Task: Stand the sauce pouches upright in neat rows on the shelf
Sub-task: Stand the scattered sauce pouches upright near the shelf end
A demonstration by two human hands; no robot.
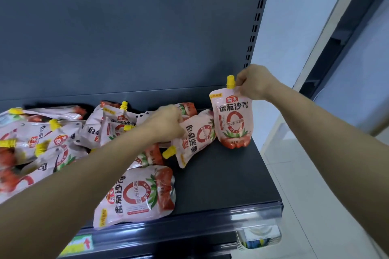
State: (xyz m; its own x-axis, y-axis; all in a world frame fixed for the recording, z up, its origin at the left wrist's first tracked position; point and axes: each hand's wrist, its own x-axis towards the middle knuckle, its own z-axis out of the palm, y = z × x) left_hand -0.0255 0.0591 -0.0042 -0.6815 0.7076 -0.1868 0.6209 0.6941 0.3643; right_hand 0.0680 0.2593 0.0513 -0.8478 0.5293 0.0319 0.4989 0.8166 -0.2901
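At the right end of the dark shelf (221,185) a standing pouch (232,120) sits upright on its red base, label facing out, with its yellow cap (231,81) on top; the right hand (255,82) pinches the pouch's top corner just beside that cap, fingers closed tight on the foil. Just to its left, touching it, a second pouch (195,134) lies on its side with its cap pointing toward the shelf's front edge; the left hand (168,122) is on its far edge with fingers curled round it, though the fingertips are hidden behind the knuckles. Nearer the front lip a front pouch (139,193) lies flat, label up, partly under the left forearm; farther left a heap of pouches (52,139) sprawls in a jumble, overlapping one another, caps pointing every way. Behind it all rises the grey back panel (126,27), with a slotted post (257,17) at its right edge; below the shelf's front rail a green and yellow label strip (80,244) shows, blurred beyond reading.
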